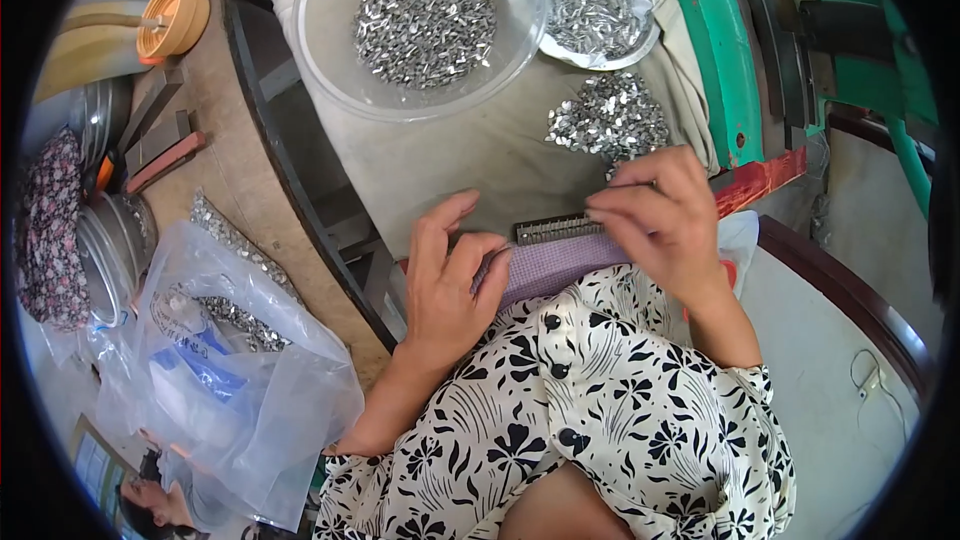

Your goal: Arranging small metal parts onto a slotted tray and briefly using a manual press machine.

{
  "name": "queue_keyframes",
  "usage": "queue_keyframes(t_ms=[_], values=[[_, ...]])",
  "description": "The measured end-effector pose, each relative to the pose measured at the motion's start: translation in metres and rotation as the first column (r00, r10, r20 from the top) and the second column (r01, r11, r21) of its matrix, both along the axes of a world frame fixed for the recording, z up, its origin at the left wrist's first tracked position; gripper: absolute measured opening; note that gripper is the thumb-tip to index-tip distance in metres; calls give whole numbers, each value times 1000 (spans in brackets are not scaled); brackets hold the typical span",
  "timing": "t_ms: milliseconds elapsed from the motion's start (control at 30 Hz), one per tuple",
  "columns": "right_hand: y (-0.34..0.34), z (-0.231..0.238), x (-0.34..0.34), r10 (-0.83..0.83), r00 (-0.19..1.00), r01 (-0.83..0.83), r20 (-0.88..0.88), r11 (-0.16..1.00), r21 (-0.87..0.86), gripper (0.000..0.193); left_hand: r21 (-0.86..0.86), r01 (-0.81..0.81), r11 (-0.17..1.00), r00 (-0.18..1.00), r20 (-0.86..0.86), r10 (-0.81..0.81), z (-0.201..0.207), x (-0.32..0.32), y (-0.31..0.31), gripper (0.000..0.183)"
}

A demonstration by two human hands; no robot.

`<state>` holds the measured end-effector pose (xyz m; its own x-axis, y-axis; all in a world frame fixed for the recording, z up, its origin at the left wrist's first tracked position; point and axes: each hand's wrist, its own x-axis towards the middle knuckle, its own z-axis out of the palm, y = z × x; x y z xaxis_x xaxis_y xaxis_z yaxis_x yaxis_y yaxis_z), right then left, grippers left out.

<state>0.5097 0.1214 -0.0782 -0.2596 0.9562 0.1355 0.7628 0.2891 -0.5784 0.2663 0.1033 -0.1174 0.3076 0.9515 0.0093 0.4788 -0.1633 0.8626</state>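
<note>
A dark, narrow bar with a row of small upright teeth or slots lies across the work edge in front of me, against a purple woven cloth. At its left end my left hand is closed in a pinch of thumb and index finger, the other fingers raised. Whatever sits between those tips is too small to name. Over the bar's right end, my right hand pinches with thumb and fingertips; its grip hides what it may hold. Just beyond it lies a loose pile of small shiny metal pieces.
A clear round tub and a lined metal bowl hold more metal pieces on the beige cloth. Green machinery stands at right. A clear plastic bag and an orange lidded container are left. A person shows lower left.
</note>
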Motion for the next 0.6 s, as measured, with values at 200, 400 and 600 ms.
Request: queue_keyframes(t_ms=[200, 400, 600], values=[[-26, 3, 26, -69, 998, 70, 7, 993, -100, 18, 47, 38, 998, 999, -20, -37, -1, 3, 2, 23], [-41, -9, 17, -14, 998, 13, 53, 1000, 15, 21, 28, 6, 1000, 999, -43, -5, 0, 3, 1, 24], [-34, -11, 9, -6, 993, 0, 116, 999, 53, 23, 78, 23, 997, 997, -71, -17, 0, 4, -1, 25]])
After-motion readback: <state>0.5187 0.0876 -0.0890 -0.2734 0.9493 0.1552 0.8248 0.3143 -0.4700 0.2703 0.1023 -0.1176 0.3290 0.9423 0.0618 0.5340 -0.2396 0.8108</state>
